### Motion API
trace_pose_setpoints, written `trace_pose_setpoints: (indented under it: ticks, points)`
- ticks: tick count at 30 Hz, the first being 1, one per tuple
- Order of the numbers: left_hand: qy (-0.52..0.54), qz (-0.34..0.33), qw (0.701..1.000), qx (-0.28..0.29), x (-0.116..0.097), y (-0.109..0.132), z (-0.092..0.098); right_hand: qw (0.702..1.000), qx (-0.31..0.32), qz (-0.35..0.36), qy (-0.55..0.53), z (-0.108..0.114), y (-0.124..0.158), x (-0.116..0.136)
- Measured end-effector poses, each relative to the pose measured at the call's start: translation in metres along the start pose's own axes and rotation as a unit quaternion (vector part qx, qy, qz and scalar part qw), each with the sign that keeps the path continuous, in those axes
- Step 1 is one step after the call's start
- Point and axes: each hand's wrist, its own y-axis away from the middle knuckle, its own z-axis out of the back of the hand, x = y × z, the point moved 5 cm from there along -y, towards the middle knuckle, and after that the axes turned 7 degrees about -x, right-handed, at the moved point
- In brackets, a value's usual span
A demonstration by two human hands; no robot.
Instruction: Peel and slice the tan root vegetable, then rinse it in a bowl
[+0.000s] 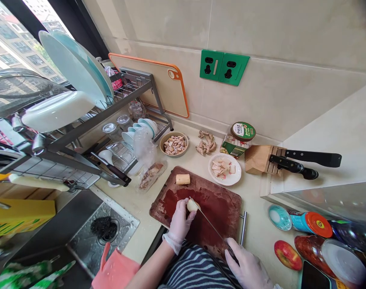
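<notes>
While the left hand (180,220) pinches a small pale piece (191,206) near the middle of the dark red board (231,197), its fingers just a bit apart, the right hand (246,261) is curled around the handle of the knife (212,225), whose far end is at the piece. This looks like the cutting step, with another pale chunk (183,179) lying far left on the board. The next move seems to call for a steady hold and fingers tucked away from the blade
</notes>
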Motion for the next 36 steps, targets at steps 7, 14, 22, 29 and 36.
trace_pose_setpoints:
  ticks: [7,14,22,29,36]
  points:
    - [0.006,-0.005,1.000,0.000,-0.001,-0.002,0.001,0.997,0.002,0.000,0.084,-0.005,-0.011,0.007]
    - [0.000,-0.010,1.000,0.003,0.002,0.000,-0.004,0.995,0.017,-0.016,0.101,-0.023,-0.024,0.009]
    - [0.019,-0.098,0.994,-0.044,-0.039,-0.037,0.042,0.990,-0.098,0.007,0.103,0.032,-0.023,0.003]
    - [-0.068,-0.281,0.929,0.229,-0.147,-0.112,-0.019,0.948,-0.205,0.050,0.237,0.088,-0.054,-0.030]
    - [-0.049,-0.279,0.878,0.386,-0.145,-0.139,-0.093,0.921,-0.223,0.082,0.309,0.103,-0.074,-0.047]
